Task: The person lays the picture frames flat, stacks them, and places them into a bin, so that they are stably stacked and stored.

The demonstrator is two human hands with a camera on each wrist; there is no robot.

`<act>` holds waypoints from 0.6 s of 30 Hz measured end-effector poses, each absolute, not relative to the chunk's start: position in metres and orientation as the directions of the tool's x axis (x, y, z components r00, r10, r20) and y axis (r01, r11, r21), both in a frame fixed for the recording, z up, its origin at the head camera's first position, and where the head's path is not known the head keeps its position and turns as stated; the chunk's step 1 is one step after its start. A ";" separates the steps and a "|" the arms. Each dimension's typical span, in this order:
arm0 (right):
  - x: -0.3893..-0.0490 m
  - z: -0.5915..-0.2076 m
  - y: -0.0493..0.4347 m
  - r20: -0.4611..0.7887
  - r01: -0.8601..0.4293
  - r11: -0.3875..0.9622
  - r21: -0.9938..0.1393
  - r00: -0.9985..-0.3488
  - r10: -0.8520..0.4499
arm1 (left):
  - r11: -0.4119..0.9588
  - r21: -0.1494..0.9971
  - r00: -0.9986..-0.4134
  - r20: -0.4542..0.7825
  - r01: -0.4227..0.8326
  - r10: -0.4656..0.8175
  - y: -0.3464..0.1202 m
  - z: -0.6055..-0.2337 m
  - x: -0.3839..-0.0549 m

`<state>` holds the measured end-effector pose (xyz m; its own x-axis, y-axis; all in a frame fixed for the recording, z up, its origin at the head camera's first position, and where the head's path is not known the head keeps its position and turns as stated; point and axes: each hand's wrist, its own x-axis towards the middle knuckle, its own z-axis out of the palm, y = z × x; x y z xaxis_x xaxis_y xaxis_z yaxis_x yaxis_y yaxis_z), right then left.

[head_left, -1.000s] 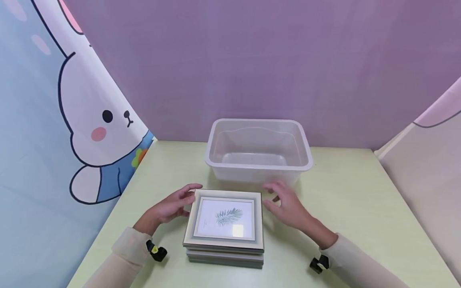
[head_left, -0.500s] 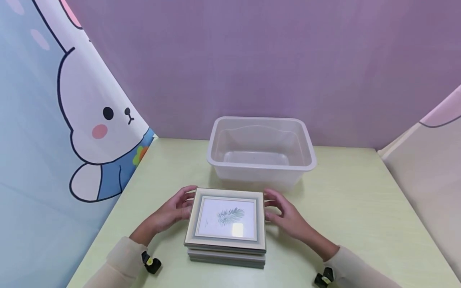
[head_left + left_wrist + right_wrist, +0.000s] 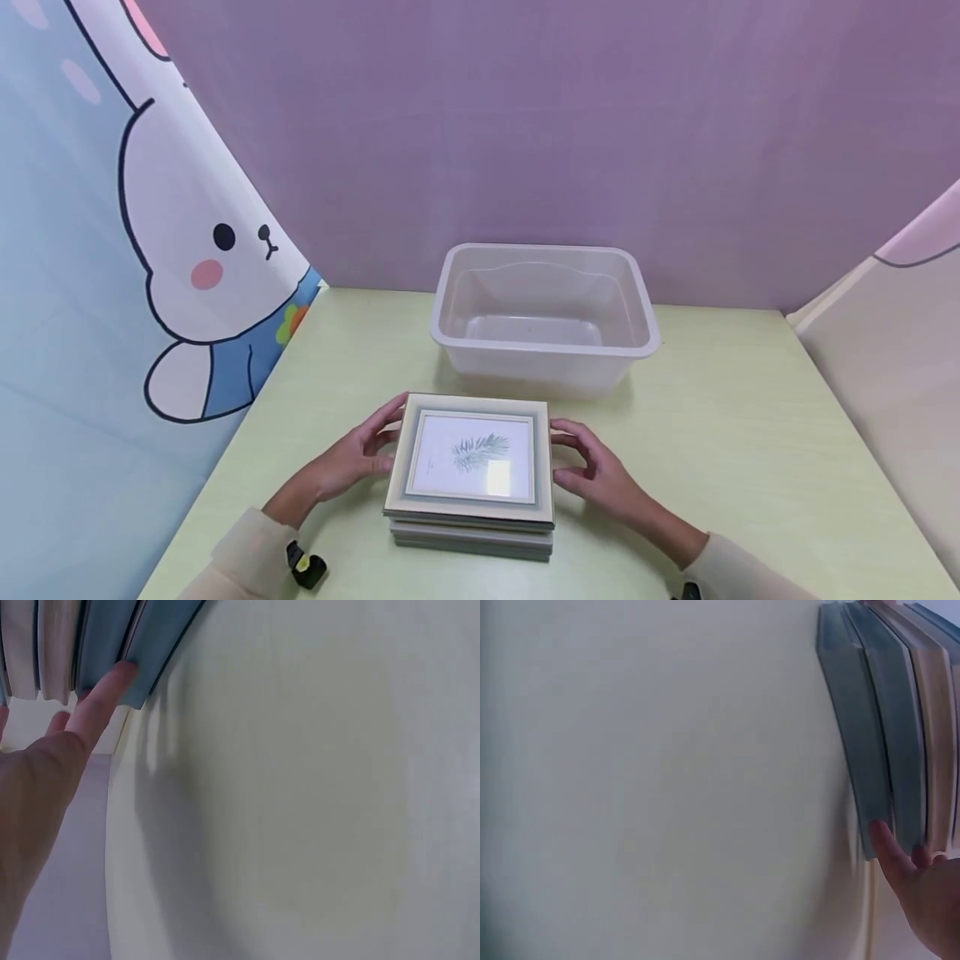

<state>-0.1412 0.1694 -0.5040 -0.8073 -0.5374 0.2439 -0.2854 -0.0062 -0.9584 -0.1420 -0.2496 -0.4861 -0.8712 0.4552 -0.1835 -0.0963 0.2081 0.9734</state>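
Note:
A stack of several picture frames lies flat near the front of the table in the head view. The top picture frame [image 3: 472,454] has a cream and grey border around a green leaf print. Grey edges of the lower picture frames [image 3: 471,540] show beneath it. My left hand [image 3: 348,460] is at the stack's left side, fingers extended along it toward the far corner. On the opposite side, my right hand [image 3: 600,477] has its fingertips right at the edges. Both wrist views show an extended finger [image 3: 101,701] against the frames' sides [image 3: 859,742].
Behind the stack, a pale translucent plastic bin [image 3: 547,347] stands on the light green table [image 3: 750,433]. A purple backdrop [image 3: 570,125] rises at the table's far edge. A rabbit-printed cloth [image 3: 202,200] hangs on the left, and a pale cloth [image 3: 892,333] on the right.
My right hand has moved from the stack's far right corner toward me, in against its right side. My left hand has come slightly nearer along the left side.

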 end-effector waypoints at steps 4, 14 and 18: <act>-0.138 -0.510 0.171 0.233 -0.268 -0.027 -0.963 -0.780 -0.581 | 0.226 0.972 -0.881 -0.164 -0.067 0.443 -0.248 -0.487 -0.138; -0.131 -0.511 0.171 0.214 -0.182 -0.115 -0.976 -0.763 -0.609 | 0.221 0.975 -0.856 -0.110 0.005 0.505 -0.250 -0.489 -0.130; -0.129 -0.512 0.171 0.228 -0.195 -0.121 -0.973 -0.762 -0.607 | 0.176 0.984 -0.828 -0.085 0.018 0.554 -0.250 -0.490 -0.129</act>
